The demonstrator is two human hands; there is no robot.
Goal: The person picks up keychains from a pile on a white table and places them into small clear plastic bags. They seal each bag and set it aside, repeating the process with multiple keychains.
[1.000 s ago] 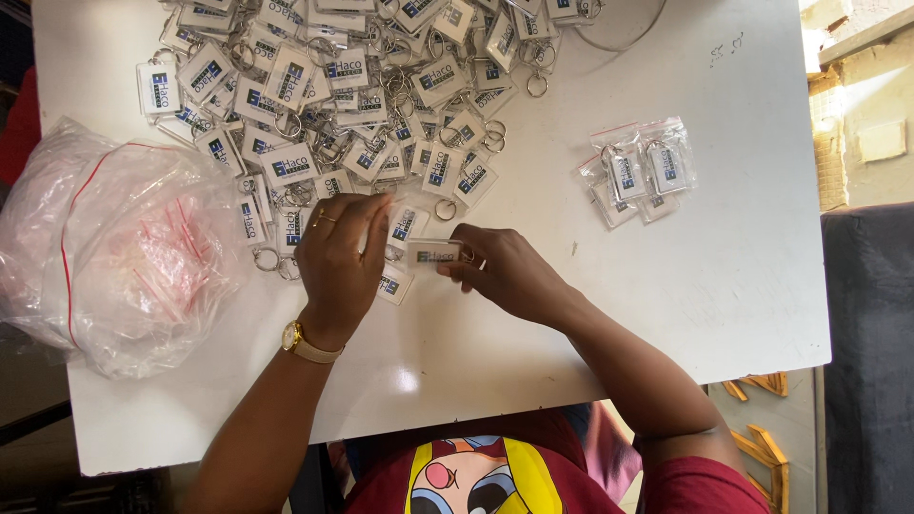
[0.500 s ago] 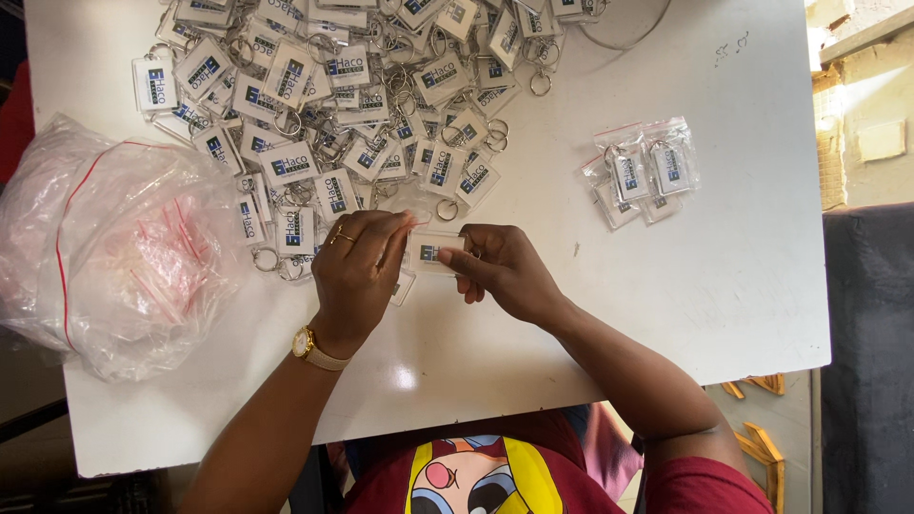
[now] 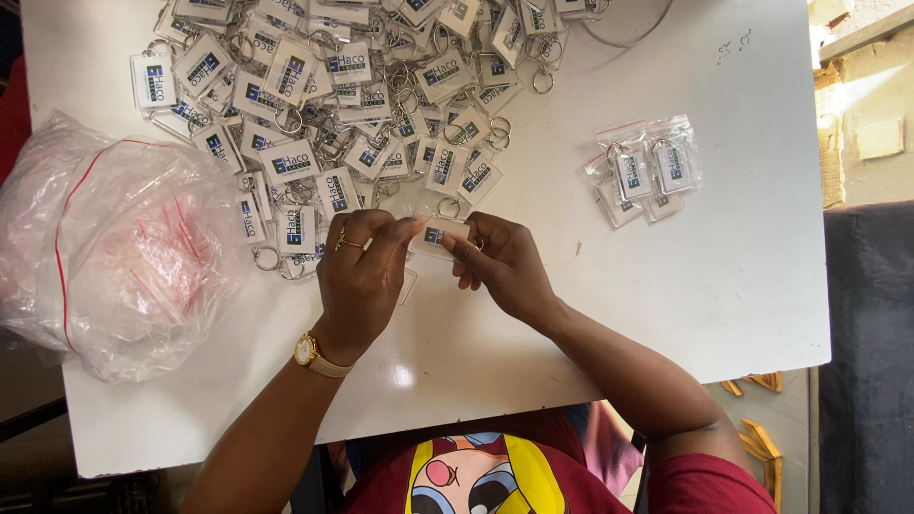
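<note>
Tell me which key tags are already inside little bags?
The small bunch of bagged key tags lying alone on the right of the white table. Each sits in a clear bag, while the big pile of key tags lies bare.

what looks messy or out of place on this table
Nothing looks damaged or spilled. The keychains lie in a loose, overlapping heap at the table's far edge. Both the left hand and right hand hold one keychain tag.
</note>
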